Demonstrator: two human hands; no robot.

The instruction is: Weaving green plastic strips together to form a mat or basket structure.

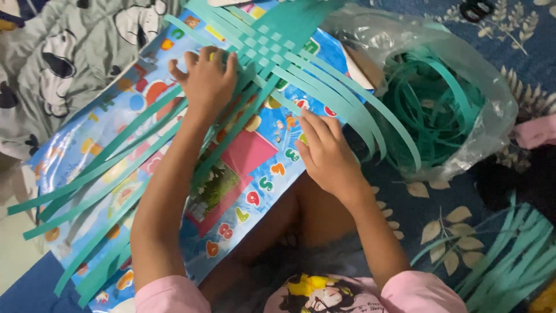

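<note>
Under the work we note a glossy, brightly printed poster (255,174), mostly blue, with a pink patch and cartoon shapes. To its right we see a clear plastic bag (492,110) stuffed with coiled teal strips. Lower right, a loose bundle of teal strips (509,261) lies on a blue floral sheet (440,220) patterned with pale leaves. Upper left, we log a grey cartoon-print cloth (69,52), rumpled. A pink cloth (536,132) shows at the right edge.
</note>
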